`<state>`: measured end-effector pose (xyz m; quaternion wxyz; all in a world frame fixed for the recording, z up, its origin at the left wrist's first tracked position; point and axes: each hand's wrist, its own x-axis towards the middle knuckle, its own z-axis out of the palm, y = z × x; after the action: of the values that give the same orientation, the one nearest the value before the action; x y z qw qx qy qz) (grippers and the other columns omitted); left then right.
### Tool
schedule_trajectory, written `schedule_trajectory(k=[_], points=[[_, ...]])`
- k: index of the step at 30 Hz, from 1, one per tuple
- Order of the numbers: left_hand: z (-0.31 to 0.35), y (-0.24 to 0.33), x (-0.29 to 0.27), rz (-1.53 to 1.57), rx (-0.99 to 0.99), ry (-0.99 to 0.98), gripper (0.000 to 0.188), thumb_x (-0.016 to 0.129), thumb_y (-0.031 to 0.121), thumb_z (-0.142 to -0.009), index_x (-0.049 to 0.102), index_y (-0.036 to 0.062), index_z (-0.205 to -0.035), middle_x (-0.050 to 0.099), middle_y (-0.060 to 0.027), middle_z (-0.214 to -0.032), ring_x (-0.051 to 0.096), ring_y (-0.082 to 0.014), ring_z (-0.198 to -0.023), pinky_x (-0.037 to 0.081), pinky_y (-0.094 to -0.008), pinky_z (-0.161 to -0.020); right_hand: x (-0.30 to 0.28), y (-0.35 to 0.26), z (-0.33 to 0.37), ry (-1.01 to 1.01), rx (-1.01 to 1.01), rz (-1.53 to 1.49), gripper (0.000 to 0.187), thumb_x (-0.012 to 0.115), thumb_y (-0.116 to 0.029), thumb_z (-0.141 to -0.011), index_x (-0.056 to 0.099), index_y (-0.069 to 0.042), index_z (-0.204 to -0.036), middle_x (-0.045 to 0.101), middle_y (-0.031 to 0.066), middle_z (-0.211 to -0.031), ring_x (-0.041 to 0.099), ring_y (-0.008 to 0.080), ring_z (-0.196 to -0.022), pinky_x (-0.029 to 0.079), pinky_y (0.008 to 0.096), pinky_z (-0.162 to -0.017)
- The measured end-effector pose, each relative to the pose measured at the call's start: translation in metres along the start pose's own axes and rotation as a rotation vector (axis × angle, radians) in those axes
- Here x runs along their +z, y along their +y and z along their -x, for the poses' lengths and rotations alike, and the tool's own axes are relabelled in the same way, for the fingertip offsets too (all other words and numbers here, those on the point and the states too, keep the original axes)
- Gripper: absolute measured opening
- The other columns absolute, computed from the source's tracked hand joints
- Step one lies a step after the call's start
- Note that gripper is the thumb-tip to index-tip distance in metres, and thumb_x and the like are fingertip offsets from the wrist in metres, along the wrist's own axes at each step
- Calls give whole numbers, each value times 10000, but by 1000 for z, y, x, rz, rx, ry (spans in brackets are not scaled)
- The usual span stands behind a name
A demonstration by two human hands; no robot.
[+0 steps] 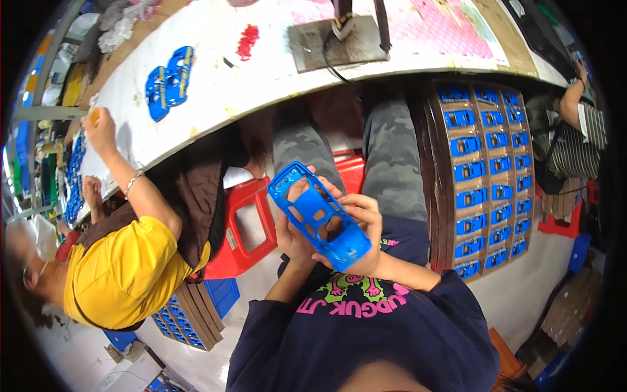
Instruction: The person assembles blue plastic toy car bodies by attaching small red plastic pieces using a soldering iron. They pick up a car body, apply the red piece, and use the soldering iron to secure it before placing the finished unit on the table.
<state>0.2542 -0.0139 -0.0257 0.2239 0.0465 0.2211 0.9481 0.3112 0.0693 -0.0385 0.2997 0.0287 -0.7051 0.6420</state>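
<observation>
A blue plastic toy car body shell (pixel 318 217) with cut-out windows is held above my lap, its inside partly showing. My left hand (pixel 292 234) grips its left side from below, fingers partly hidden behind the shell. Around the right edge close the fingers of my right hand (pixel 367 225), the thumb and fingertips near the window openings. Both hands share this one shell. Two more blue car shells (pixel 170 83) lie side by side on the white table, and a small pile of red parts (pixel 247 42) sits farther right on it.
A white worktable (pixel 215 98) curves across the front, bearing a metal plate fixture (pixel 339 42). At my right stand stacked trays (pixel 480 130) filled with blue shells. A red stool (pixel 251 225) is at the left, beside a co-worker in a yellow shirt (pixel 124 264). Another person (pixel 575 144) is far right.
</observation>
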Motion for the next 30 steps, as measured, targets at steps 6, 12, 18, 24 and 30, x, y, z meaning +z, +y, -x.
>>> schedule_trajectory(k=[6,12,18,24,30], points=[[-62,75,-5,-414,257,123,460,314,379,-898,385,10,-1162,492,-125,-1020,493,-195,-914,406,-296,-782,1,0,11,-193,138,-108,727,761,-73,-566,364,-17,-1172,348,150,-1161,491,139,-750,412,249,-663],[-220,165,-63,-1889,868,279,401,511,304,-824,508,-53,-1005,527,-221,-969,511,-312,-894,402,-380,-766,-5,-1,30,-269,120,26,542,685,-17,-618,428,-3,-1095,369,141,-1135,493,138,-725,417,248,-652],[-254,155,-83,-2244,884,450,416,571,342,-762,528,-39,-924,527,-267,-849,503,-398,-801,403,-450,-702,-9,-2,44,-272,137,29,417,646,-7,-648,464,-2,-1023,405,130,-1102,494,134,-720,412,246,-647],[-269,191,-114,-2440,958,559,364,579,339,-740,563,-5,-858,529,-208,-879,513,-338,-836,416,-424,-719,-18,4,49,-267,121,19,398,644,-23,-662,471,-16,-1020,410,124,-1083,479,132,-713,400,242,-647],[-258,181,-87,-2429,1260,171,301,623,250,-691,589,43,-907,523,-120,-939,450,-278,-946,319,-401,-809,-27,5,53,-208,143,26,341,610,-4,-687,477,-16,-1001,425,110,-1054,474,128,-715,395,238,-640]])
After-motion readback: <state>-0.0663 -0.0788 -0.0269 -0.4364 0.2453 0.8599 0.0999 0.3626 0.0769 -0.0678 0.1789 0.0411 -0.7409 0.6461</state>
